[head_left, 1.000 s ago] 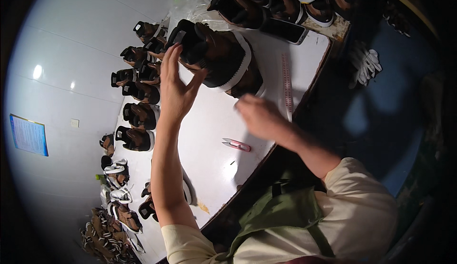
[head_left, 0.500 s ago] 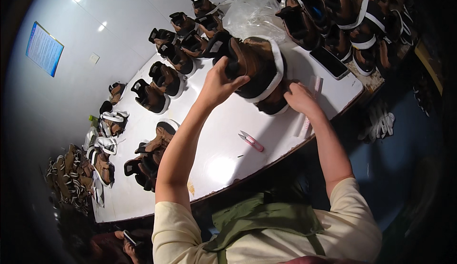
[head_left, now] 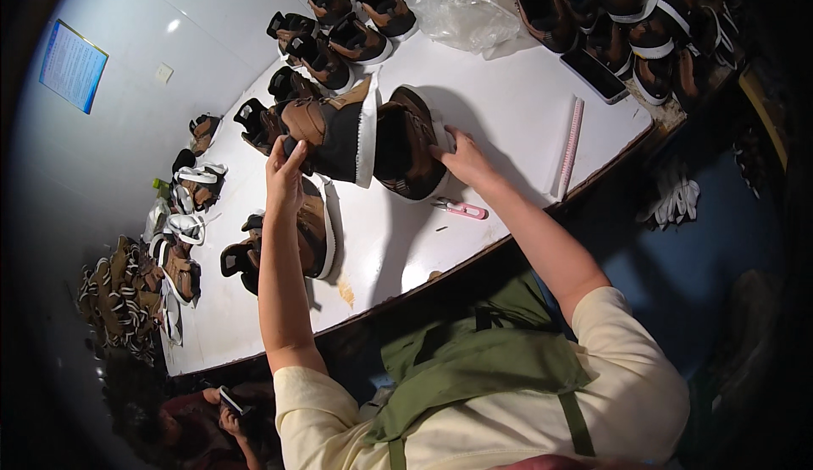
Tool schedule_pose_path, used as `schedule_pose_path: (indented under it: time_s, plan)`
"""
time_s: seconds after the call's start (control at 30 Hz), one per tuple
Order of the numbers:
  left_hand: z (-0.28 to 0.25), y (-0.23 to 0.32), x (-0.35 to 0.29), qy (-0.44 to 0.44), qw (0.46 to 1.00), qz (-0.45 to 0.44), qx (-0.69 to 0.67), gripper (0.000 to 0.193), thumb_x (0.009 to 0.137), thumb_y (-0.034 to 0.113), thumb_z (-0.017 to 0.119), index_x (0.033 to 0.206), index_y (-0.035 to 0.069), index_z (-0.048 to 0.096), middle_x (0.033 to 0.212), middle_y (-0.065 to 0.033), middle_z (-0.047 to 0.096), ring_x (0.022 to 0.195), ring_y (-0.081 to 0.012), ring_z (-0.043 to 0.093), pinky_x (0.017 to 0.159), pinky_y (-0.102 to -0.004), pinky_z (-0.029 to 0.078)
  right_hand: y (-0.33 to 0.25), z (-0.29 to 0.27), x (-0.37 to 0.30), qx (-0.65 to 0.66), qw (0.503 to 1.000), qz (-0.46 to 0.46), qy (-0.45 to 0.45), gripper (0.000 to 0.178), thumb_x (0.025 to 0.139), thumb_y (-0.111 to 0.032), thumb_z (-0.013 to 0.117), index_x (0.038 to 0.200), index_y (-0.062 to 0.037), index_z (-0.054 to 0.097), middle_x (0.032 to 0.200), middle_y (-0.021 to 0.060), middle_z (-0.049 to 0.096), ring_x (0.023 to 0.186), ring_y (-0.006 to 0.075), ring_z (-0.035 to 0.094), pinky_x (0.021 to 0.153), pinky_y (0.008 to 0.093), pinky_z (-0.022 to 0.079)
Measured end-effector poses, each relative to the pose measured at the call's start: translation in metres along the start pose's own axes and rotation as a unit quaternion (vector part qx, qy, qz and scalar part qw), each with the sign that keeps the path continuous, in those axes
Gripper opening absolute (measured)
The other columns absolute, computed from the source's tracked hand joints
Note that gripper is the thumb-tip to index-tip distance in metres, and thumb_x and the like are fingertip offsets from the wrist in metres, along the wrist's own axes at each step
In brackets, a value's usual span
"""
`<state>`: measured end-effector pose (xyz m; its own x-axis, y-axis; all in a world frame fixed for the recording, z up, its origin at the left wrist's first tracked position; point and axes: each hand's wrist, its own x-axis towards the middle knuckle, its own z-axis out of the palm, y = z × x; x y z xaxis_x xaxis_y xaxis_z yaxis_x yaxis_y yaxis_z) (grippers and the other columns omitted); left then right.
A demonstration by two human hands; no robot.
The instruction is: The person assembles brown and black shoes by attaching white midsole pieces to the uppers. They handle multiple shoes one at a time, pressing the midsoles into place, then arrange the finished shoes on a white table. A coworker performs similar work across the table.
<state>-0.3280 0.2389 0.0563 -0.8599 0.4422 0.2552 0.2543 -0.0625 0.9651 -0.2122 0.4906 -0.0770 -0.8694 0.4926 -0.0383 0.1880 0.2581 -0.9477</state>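
The left hand is raised with its fingers pinched on the dark collar end of a brown-and-black boot with a white-edged sole, holding it on its side above the white worktable, while the right hand lies flat, fingers spread, on the heel end of a second brown laced boot resting on the tabletop just beside the first. The two boots sit sole to sole near the middle of the table, almost touching. The left grip looks light, a fingertip pinch on soft material, so the raised boot could slip and tip onto the brown boot with a white sole band lying directly below that forearm. The right palm only presses down, so a sideways push might roll its boot toward the table's near edge. A small pink-handled cutter lies just below the right wrist, near enough that a drawn-back arm could knock it off the edge. A long pale ruler-like strip lies farther right, and a crumpled clear plastic bag sits beyond. Rows of finished brown boots crowd the far side, so a wide sweep could topple them. Another person's hand holding a phone shows at the lower left, well apart from the work.
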Motion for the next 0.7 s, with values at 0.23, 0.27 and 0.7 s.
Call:
schedule_pose_path:
  time_s: [0.23,0.27,0.7]
  plan:
    - [-0.024,-0.013,-0.015,0.084,0.992,-0.044,-0.079,0.018,0.091,0.017,0.064,0.105,0.009,0.056,0.089,0.0045,0.061,0.07,-0.002,0.055,0.056,-0.0144,0.04,0.006,0.032,-0.005,0.162,0.985,0.059,0.012,0.067,0.085,-0.033,0.065,0.137,0.0026,0.042,0.129,0.0222,0.052,0.119,0.029,0.05,0.1,0.0365,0.04]
    - [-0.03,-0.016,-0.019,0.065,0.994,-0.033,-0.08,0.022,0.092,0.017,0.063,0.111,0.008,0.055,0.098,0.0006,0.064,0.082,-0.0063,0.062,0.065,-0.0174,0.048,0.006,0.037,-0.006,0.181,0.982,0.058,0.012,0.066,0.085,-0.032,0.066,0.136,0.0032,0.043,0.127,0.0218,0.053,0.117,0.0276,0.051,0.099,0.0356,0.041]
    - [-0.071,-0.044,-0.053,0.103,0.988,-0.05,-0.105,0.026,0.095,0.02,0.056,0.119,0.01,0.053,0.114,-0.0013,0.061,0.107,-0.0163,0.057,0.09,-0.0405,0.046,-0.017,0.055,-0.019,0.694,0.662,0.202,-0.199,0.046,0.085,-0.011,0.07,0.124,0.0045,0.05,0.121,0.0157,0.059,0.112,0.0274,0.058,0.099,0.0428,0.047]
